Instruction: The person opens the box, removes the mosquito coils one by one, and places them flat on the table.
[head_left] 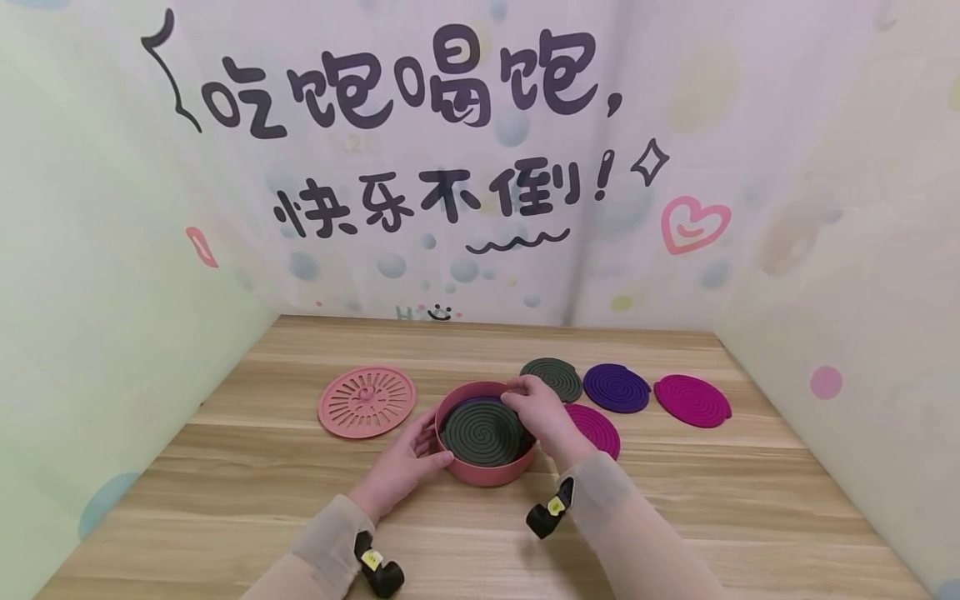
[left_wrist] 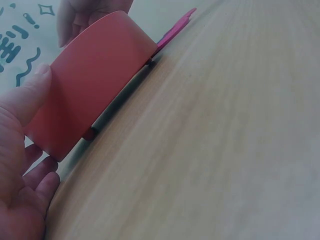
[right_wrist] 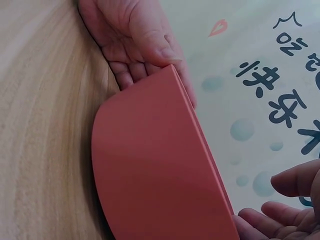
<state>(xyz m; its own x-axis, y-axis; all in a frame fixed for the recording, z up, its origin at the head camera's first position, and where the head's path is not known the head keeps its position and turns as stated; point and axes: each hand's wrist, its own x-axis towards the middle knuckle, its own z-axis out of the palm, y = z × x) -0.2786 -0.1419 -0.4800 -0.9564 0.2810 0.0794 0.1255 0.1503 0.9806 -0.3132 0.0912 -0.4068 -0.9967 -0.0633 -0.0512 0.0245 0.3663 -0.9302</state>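
Observation:
A round pink box (head_left: 483, 475) stands on the table with a dark green spiral coil (head_left: 482, 433), like a mosquito coil, inside. A dark purple edge shows behind that coil. My left hand (head_left: 405, 462) grips the box's left side, thumb at the rim and fingers low on the wall, as the left wrist view shows. My right hand (head_left: 543, 412) is at the far right rim, its fingers reaching over the edge. In the right wrist view its fingers touch near the rim of the box wall (right_wrist: 155, 160), with one finger held apart; its fingertips are partly hidden.
A pink slotted lid (head_left: 367, 402) lies left of the box. To the right lie a dark green coil (head_left: 551, 379), a purple coil (head_left: 617, 387), a magenta coil (head_left: 692, 400) and another magenta coil (head_left: 596, 429) partly behind my right hand. Printed curtains enclose the wooden table (head_left: 465, 542).

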